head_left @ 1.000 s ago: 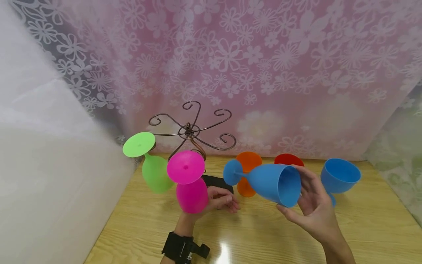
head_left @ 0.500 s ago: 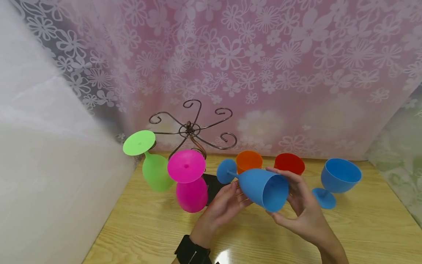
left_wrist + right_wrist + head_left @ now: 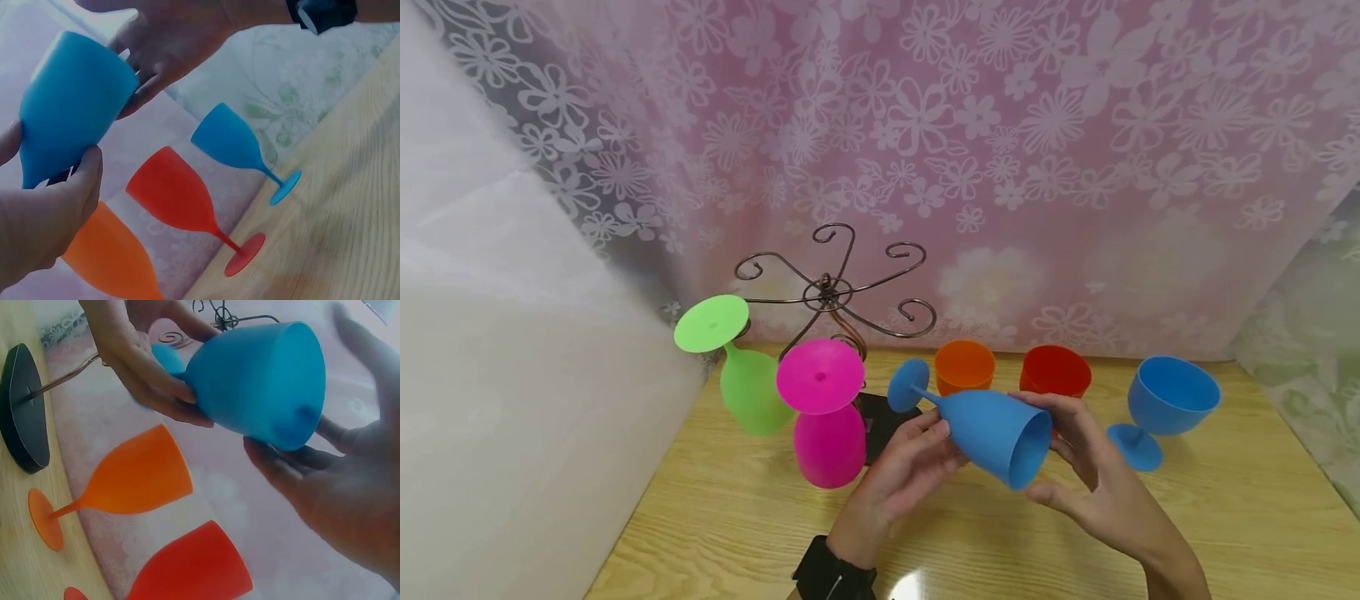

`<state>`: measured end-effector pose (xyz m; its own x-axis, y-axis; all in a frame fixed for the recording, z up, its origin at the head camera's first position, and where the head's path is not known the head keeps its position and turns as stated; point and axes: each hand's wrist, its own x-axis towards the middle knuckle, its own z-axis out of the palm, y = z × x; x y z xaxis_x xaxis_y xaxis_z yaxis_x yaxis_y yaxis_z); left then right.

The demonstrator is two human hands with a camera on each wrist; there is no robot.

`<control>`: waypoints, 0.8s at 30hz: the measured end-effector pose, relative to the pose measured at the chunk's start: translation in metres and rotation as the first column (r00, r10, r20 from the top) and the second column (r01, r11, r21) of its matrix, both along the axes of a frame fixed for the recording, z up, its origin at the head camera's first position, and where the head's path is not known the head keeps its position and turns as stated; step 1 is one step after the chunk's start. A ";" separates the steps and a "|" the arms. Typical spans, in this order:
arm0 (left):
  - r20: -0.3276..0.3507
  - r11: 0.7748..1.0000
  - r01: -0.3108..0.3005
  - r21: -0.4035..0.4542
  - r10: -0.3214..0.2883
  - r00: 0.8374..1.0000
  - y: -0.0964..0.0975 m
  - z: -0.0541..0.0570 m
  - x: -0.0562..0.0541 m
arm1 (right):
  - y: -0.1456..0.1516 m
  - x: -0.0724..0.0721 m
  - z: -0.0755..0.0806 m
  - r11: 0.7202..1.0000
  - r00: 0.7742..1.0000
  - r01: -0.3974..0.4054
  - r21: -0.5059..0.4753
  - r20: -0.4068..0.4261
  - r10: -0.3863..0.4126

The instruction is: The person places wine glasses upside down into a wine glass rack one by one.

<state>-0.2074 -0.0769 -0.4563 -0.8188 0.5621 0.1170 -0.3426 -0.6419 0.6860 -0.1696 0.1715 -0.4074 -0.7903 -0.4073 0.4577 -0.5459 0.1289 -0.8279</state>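
Observation:
A blue plastic goblet (image 3: 985, 429) is held sideways above the table, its mouth toward the right and its foot toward the upper left. My left hand (image 3: 898, 475) grips the lower bowl near the stem, thumb on the near side; the left wrist view shows thumb and fingers on either side of the goblet (image 3: 75, 106). At the mouth end, my right hand (image 3: 1112, 500) touches the far side of the bowl with its fingers. Its thumb stands away from the rim, as the right wrist view of this right hand (image 3: 356, 487) also shows.
Behind stands a metal rack (image 3: 827, 293) with curled arms and a black base (image 3: 883, 421). Upside-down green (image 3: 756, 392) and magenta (image 3: 830, 446) goblets are at its front left. Orange (image 3: 965, 362), red (image 3: 1056, 371) and second blue (image 3: 1175, 396) goblets stand upright on the wooden table (image 3: 715, 517).
My left hand came from beside the magenta goblet and took hold of the blue goblet's lower bowl. The goblet shifted left, its mouth tipping down. My right thumb has come off the rim.

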 end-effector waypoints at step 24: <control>-0.529 0.985 -0.082 -0.154 -0.012 0.849 0.002 0.005 -0.003 | -0.003 -0.005 -0.006 0.921 0.991 0.025 0.388 0.111 -0.073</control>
